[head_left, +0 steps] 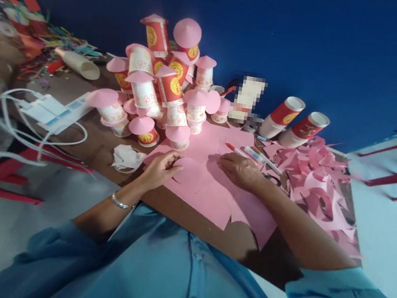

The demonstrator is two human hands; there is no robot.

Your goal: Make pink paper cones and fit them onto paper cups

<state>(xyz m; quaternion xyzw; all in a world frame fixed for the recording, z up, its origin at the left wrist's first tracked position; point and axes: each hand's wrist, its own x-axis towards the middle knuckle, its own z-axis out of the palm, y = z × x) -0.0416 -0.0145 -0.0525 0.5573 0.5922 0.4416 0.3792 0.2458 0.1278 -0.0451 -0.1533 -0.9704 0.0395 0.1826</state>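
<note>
Large pink paper sheets (213,201) lie on the brown table in front of me. My left hand (161,169) pinches the left edge of a round pink paper piece (188,171) between thumb and fingers, over the sheets. My right hand (242,171) rests on the pink paper to the right, its fingers curled under; whether it holds anything is hidden. Just beyond it lie a red pen (235,150) and a white marker (269,161). Behind my hands stands a stack of paper cups (170,87) with pink cone tops.
Pink paper scraps (322,182) pile up at the right, near two stacks of cups (281,117). A white mask (128,158) lies left of my left hand. A power strip with white cables (65,114) sits farther left, near another person's hand (7,53).
</note>
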